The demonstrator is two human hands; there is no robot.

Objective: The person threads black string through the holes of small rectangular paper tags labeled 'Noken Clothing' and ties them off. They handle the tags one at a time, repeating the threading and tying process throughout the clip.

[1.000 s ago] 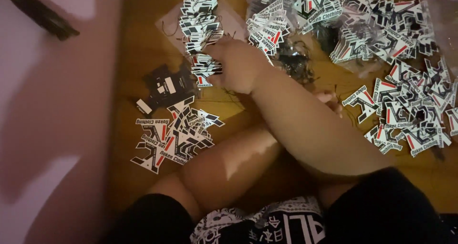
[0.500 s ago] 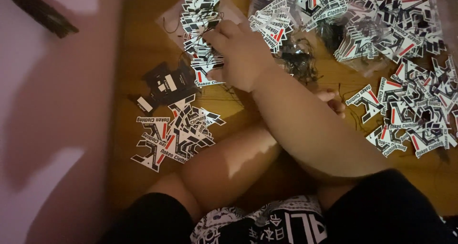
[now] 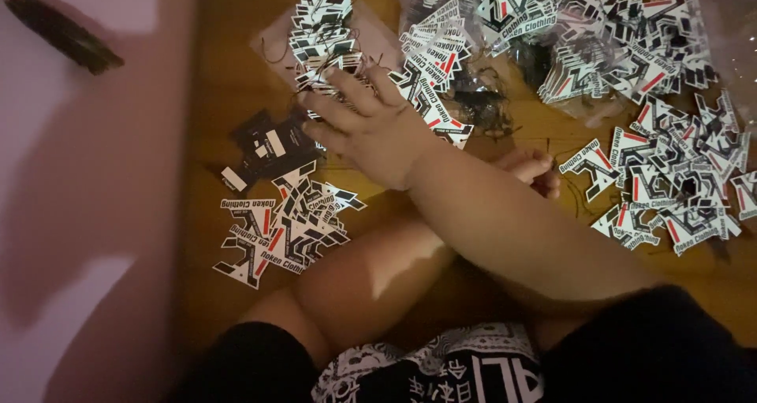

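Right hand lies flat, fingers spread, on a stack of tags; left hand is half hidden, grip unclear, beside loose tags.

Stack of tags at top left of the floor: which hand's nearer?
Right. The right hand crosses over and rests on the stack of tags; the left hand sits apart, far to its right.

A home workspace was suggested: printed garment tags were heaped on a wooden floor beside a pink wall.
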